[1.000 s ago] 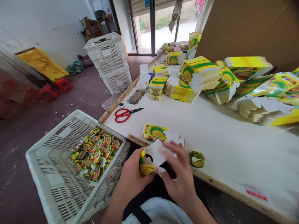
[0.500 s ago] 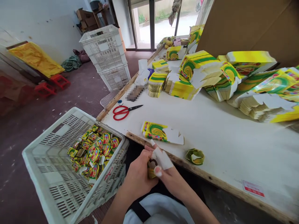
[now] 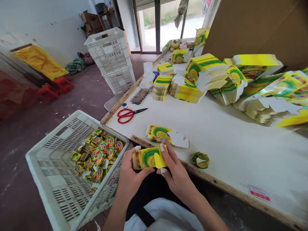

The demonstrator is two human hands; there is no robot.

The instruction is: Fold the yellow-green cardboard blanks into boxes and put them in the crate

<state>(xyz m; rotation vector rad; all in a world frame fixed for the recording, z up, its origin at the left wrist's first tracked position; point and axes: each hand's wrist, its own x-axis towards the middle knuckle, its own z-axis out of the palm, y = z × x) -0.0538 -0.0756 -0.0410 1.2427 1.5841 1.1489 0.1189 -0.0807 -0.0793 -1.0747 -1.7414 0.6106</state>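
A small yellow and green printed carton [image 3: 146, 158] is held level between my two hands, just over the table's front edge. My left hand [image 3: 131, 171] grips its left end, thumb along the near side. At the right end, where a yellow flap sticks up, my right hand [image 3: 172, 165] pinches the carton; white coverings wrap some fingertips. Just beyond, a flattened carton [image 3: 160, 134] lies on the white table, its white end tabs pointing right. A green ring-shaped roll [image 3: 200, 159] sits to the right of my right hand.
Left of me, a white plastic crate [image 3: 79, 138] holds many small packed cartons. Red-handled scissors [image 3: 126, 115] lie near the table's left edge. Stacks of flat cartons [image 3: 187, 91] line the back. White crates [image 3: 109, 54] stand stacked on the floor.
My hands have come apart from their close clasp and moved slightly up. The carton, mostly hidden in them before, now shows lengthwise between them with a flap raised.
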